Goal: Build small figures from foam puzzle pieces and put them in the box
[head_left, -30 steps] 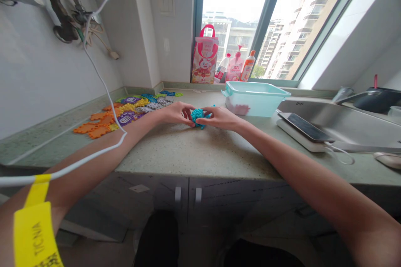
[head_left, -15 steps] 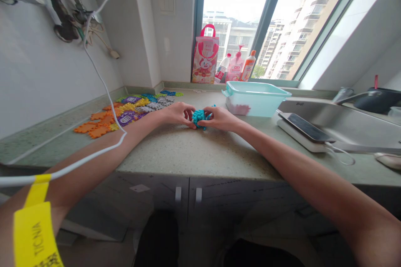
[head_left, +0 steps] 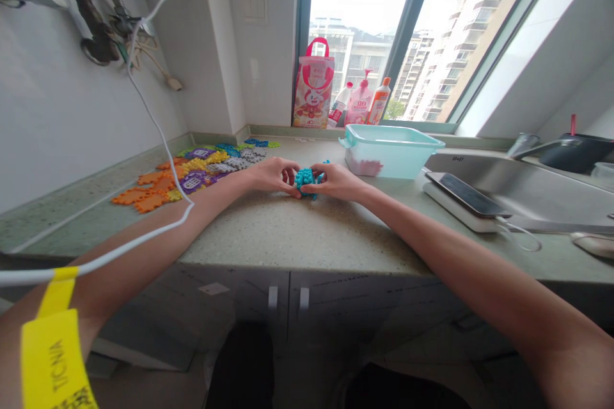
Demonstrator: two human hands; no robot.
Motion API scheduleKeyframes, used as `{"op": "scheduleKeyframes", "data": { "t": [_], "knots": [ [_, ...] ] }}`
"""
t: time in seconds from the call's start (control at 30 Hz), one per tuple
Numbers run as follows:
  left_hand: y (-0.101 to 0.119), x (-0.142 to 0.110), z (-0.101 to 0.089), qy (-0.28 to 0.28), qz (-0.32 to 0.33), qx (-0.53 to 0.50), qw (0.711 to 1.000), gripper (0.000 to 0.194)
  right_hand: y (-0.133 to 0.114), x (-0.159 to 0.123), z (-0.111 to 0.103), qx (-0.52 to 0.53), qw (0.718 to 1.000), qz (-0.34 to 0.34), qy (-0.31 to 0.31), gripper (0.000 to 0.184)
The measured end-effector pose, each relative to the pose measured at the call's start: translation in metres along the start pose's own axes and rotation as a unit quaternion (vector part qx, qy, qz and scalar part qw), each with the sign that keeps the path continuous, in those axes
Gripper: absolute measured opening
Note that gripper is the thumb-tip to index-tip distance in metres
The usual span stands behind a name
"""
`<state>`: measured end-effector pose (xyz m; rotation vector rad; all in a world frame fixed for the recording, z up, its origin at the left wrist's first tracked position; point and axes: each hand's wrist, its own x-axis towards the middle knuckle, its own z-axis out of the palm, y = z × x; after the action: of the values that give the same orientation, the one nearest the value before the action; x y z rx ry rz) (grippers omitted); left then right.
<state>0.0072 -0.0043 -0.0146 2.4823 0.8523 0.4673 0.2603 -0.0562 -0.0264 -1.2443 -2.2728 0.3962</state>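
Note:
Both of my hands are closed on a small teal cluster of knobbly building pieces (head_left: 305, 180), low over the middle of the counter (head_left: 297, 236). My left hand (head_left: 277, 175) grips its left side with thumb and fingers. On the right side, my right hand (head_left: 337, 181) pinches it, the thumb in front and the other fingers partly behind. A bit of teal shows just beyond the right fingertips; whether it belongs to the same cluster I cannot tell. To the left of my left hand lie flat interlocking pieces (head_left: 194, 180) in orange, purple, yellow, grey and blue.
A translucent turquoise tub (head_left: 403, 156) with something dark pink inside stands behind my right hand. A phone (head_left: 467, 195) rests on a white block beside the steel sink (head_left: 537, 198). Bottles (head_left: 359, 102) and a pink bag (head_left: 314, 92) line the windowsill. A white cable (head_left: 158, 230) crosses my left arm.
The teal cluster has turned slightly between my fingers. Both hands keep their places; the whole view has shifted very little.

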Motion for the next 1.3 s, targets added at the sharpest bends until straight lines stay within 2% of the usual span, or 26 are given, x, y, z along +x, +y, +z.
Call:
{"op": "scheduleKeyframes", "data": {
  "t": [0.2, 0.43, 0.67, 0.9, 1.3],
  "knots": [
    [0.0005, -0.0005, 0.0013, 0.001, 0.004, -0.002, 1.000, 0.063, 0.0012, -0.0003, 0.0005, 0.000, 1.000, -0.002, 0.004, 0.057],
    [0.0023, -0.0008, 0.0010, -0.002, 0.005, 0.002, 1.000, 0.059, 0.0015, 0.0004, 0.0012, 0.046, 0.999, -0.002, 0.013, 0.057],
    [0.0015, -0.0003, 0.0008, -0.004, 0.007, 0.002, 1.000, 0.059, 0.0004, -0.0005, 0.0002, 0.034, 0.999, -0.001, 0.015, 0.056],
    [-0.0031, 0.0010, 0.0022, -0.007, 0.011, 0.002, 1.000, 0.061, -0.0008, -0.0015, -0.0017, 0.014, 1.000, 0.001, -0.012, 0.060],
    [-0.0012, 0.0003, 0.0017, -0.001, 0.010, 0.006, 1.000, 0.061, -0.0007, -0.0006, 0.0001, 0.003, 1.000, -0.004, 0.012, 0.050]
  ]
}}
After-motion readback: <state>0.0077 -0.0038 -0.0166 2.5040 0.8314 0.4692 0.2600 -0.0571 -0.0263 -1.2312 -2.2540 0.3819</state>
